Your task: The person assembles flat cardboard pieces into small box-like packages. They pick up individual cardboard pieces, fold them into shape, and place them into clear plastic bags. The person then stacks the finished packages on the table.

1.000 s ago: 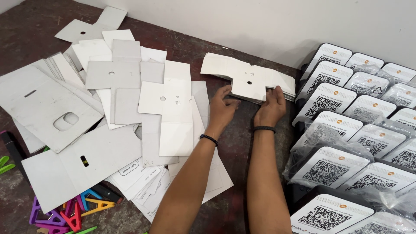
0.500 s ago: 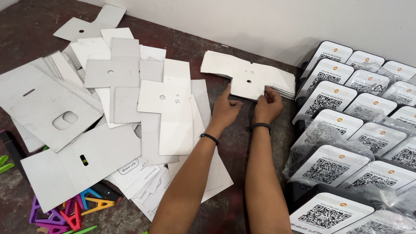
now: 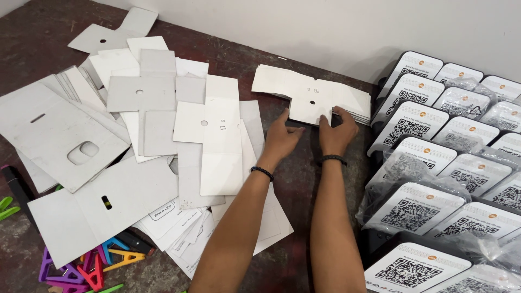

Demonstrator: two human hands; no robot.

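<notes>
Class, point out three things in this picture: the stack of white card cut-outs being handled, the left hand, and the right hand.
stack of white card cut-outs (image 3: pixel 325 97), head view, top sheet.
left hand (image 3: pixel 282 135), head view, back of hand.
right hand (image 3: pixel 337 133), head view, back of hand.

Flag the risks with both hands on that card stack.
1. The card stack is fanned and uneven; the left hand and right hand grip only its near edge, so cards may slide off.
2. Loose sheets lie beside the left forearm and could get swept.
3. Bagged code signs crowd the right elbow.
</notes>
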